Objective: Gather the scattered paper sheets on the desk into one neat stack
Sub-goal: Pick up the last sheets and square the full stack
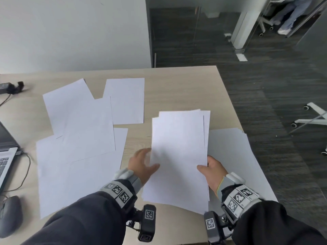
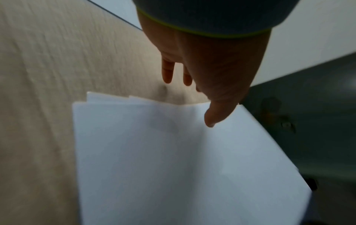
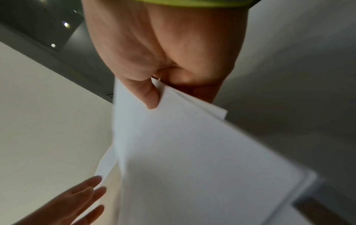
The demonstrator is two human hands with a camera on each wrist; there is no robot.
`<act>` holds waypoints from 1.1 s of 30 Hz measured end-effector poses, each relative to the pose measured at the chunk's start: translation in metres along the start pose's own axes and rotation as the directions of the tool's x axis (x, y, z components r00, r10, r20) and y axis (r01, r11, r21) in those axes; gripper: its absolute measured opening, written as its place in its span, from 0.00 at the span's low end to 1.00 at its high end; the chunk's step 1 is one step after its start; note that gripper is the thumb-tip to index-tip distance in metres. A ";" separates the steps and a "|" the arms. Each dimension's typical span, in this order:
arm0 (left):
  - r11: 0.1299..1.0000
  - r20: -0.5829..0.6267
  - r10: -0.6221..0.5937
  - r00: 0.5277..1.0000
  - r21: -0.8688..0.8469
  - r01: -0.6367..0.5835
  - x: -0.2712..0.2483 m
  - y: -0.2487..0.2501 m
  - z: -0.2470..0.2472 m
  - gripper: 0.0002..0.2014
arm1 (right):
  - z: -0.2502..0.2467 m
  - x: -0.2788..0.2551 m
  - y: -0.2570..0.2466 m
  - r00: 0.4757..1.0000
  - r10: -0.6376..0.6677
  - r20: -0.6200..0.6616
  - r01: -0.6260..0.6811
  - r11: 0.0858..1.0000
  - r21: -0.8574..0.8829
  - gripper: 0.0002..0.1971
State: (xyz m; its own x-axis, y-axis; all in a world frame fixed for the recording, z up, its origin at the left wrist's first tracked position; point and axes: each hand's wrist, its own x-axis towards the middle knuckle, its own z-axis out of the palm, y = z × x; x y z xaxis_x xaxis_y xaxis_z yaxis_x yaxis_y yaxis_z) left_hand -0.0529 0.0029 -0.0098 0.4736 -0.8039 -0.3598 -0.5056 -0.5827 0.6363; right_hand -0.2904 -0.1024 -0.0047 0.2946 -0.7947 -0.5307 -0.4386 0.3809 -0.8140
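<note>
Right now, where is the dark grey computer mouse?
In the head view, the dark grey computer mouse lies at the desk's near left corner, below the open laptop, left of the scattered white paper sheets.

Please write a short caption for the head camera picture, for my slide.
Right hand holds a partial paper stack above the desk; open left hand alongside, loose sheets remaining.

You are in an office: a pale wood-grain desk [image 1: 177,82] carries an open grey laptop [image 1: 7,151] and a dark computer mouse [image 1: 10,214] well to the left of your left hand [image 1: 141,167], while dark grey carpet [image 1: 265,103] and white wheeled chair legs [image 1: 311,119] lie beyond your right hand [image 1: 214,170].
</note>
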 end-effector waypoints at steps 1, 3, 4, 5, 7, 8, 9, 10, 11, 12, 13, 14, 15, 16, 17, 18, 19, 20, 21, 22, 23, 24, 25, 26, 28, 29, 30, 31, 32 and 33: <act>0.998 -0.038 -0.049 0.998 -0.049 0.047 0.002 0.003 -0.005 0.38 | -0.002 -0.002 -0.001 1.000 -0.018 -0.002 0.018 1.000 0.025 0.11; 0.947 -0.024 -0.138 0.990 -0.295 0.125 0.006 0.010 -0.020 0.44 | -0.006 -0.009 -0.010 0.998 -0.054 -0.013 0.055 0.996 0.068 0.12; 0.889 0.007 -0.146 0.989 -0.438 0.134 0.008 0.013 -0.027 0.44 | -0.008 -0.012 -0.015 0.997 -0.075 -0.003 0.075 0.994 0.083 0.13; 0.826 0.039 -0.133 0.990 -0.548 0.132 0.011 0.016 -0.034 0.40 | -0.008 -0.014 -0.018 0.995 -0.099 0.009 0.097 0.990 0.098 0.14; 0.748 0.068 -0.081 0.994 -0.656 0.106 0.014 0.022 -0.047 0.18 | -0.009 -0.018 -0.026 0.989 -0.146 0.023 0.142 0.983 0.114 0.14; 0.725 0.042 -0.050 0.998 -0.685 0.065 0.013 0.026 -0.052 0.08 | -0.008 -0.021 -0.031 0.985 -0.169 0.027 0.164 0.979 0.123 0.14; 0.695 -0.002 -0.024 1.000 -0.719 0.015 0.011 0.029 -0.057 0.03 | -0.007 -0.024 -0.036 0.982 -0.186 0.023 0.181 0.973 0.144 0.13; 0.658 -0.048 -0.006 0.999 -0.752 -0.032 0.008 0.032 -0.062 0.03 | -0.006 -0.027 -0.042 0.981 -0.195 0.017 0.189 0.968 0.162 0.11; 0.615 -0.090 0.017 0.996 -0.784 -0.082 0.003 0.036 -0.067 0.04 | -0.004 -0.028 -0.047 0.978 -0.208 0.008 0.203 0.963 0.179 0.08; 0.587 -0.132 0.038 0.991 -0.799 -0.129 -0.001 0.036 -0.071 0.06 | -0.003 -0.031 -0.052 0.975 -0.220 0.002 0.216 0.959 0.185 0.07; 0.570 -0.165 0.066 0.984 -0.803 -0.172 -0.006 0.038 -0.074 0.08 | -0.002 -0.032 -0.055 0.969 -0.246 0.001 0.241 0.952 0.186 0.07; 0.568 -0.183 0.078 0.980 -0.800 -0.195 -0.009 0.036 -0.075 0.08 | -0.002 -0.035 -0.059 0.963 -0.269 0.003 0.264 0.948 0.178 0.08; 0.568 -0.196 0.083 0.977 -0.796 -0.208 -0.014 0.033 -0.075 0.08 | -0.001 -0.037 -0.062 0.959 -0.283 0.013 0.277 0.948 0.156 0.11; 0.580 -0.208 0.076 0.975 -0.787 -0.213 -0.019 0.030 -0.075 0.08 | 0.001 -0.039 -0.064 0.958 -0.283 0.035 0.277 0.952 0.128 0.15; 0.592 -0.209 0.069 0.976 -0.779 -0.208 -0.023 0.027 -0.074 0.10 | 0.003 -0.039 -0.062 0.964 -0.262 0.048 0.256 0.960 0.110 0.21; 0.610 -0.197 0.063 0.978 -0.768 -0.194 -0.026 0.025 -0.071 0.13 | 0.004 -0.040 -0.062 0.968 -0.244 0.053 0.238 0.967 0.092 0.27; 0.621 -0.183 0.065 0.981 -0.762 -0.183 -0.029 0.023 -0.067 0.17 | 0.006 -0.037 -0.057 0.976 -0.217 0.032 0.215 0.974 0.072 0.28; 0.643 -0.174 0.061 0.983 -0.747 -0.172 -0.033 0.020 -0.064 0.19 | 0.008 -0.037 -0.055 0.980 -0.199 0.029 0.198 0.979 0.044 0.26; 0.664 -0.168 0.060 0.984 -0.730 -0.165 -0.035 0.020 -0.061 0.19 | 0.010 -0.036 -0.051 0.983 -0.184 0.005 0.184 0.983 0.015 0.22; 0.704 -0.166 0.043 0.985 -0.695 -0.148 -0.037 0.020 -0.059 0.18 | 0.011 -0.036 -0.049 0.982 -0.191 -0.010 0.191 0.982 -0.010 0.20; 0.746 -0.163 0.037 0.986 -0.652 -0.136 -0.036 0.019 -0.056 0.18 | 0.011 -0.035 -0.050 0.980 -0.197 -0.004 0.197 0.980 -0.015 0.14; 0.808 -0.167 0.044 0.985 -0.574 -0.134 -0.034 0.017 -0.055 0.17 | 0.010 -0.034 -0.048 0.982 -0.185 0.027 0.185 0.983 -0.015 0.09; 0.878 -0.172 0.076 0.982 -0.454 -0.148 -0.031 0.017 -0.055 0.17 | 0.008 -0.033 -0.047 0.989 -0.139 0.040 0.140 0.990 -0.014 0.06; 0.927 -0.182 0.115 0.976 -0.332 -0.171 -0.030 0.022 -0.056 0.17 | 0.005 -0.033 -0.047 0.997 -0.066 0.036 0.067 0.998 -0.022 0.07; 0.952 -0.228 0.141 0.963 -0.238 -0.195 -0.026 0.029 -0.058 0.14 | -0.002 -0.033 -0.048 0.998 -0.062 -0.012 0.062 0.997 -0.038 0.07; 0.932 -0.240 0.129 0.962 -0.301 -0.200 -0.024 0.035 -0.059 0.10 | -0.006 -0.031 -0.049 0.992 -0.121 -0.043 0.118 0.991 -0.057 0.07; 0.908 -0.228 0.103 0.968 -0.376 -0.185 -0.021 0.042 -0.058 0.07 | -0.010 -0.034 -0.053 0.982 -0.166 -0.087 0.161 0.985 -0.057 0.05; 0.883 -0.210 0.076 0.975 -0.439 -0.163 -0.018 0.050 -0.056 0.08 | -0.014 -0.034 -0.055 0.975 -0.187 -0.116 0.186 0.982 -0.025 0.08; 0.878 -0.177 0.043 0.983 -0.464 -0.122 -0.015 0.059 -0.051 0.10 | -0.021 -0.034 -0.055 0.976 -0.180 -0.125 0.185 0.982 0.029 0.12; 0.879 -0.114 0.018 0.993 -0.471 -0.070 -0.010 0.071 -0.043 0.11 | -0.032 -0.033 -0.053 0.976 -0.166 -0.139 0.174 0.984 0.049 0.14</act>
State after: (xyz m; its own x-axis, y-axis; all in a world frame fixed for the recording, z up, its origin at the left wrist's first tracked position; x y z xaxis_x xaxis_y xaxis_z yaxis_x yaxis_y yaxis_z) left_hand -0.0621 -0.0251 0.0683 0.5433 -0.7955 -0.2684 -0.1381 -0.4000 0.9060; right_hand -0.3037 -0.1111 0.0640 0.2420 -0.9048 -0.3505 -0.3387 0.2597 -0.9044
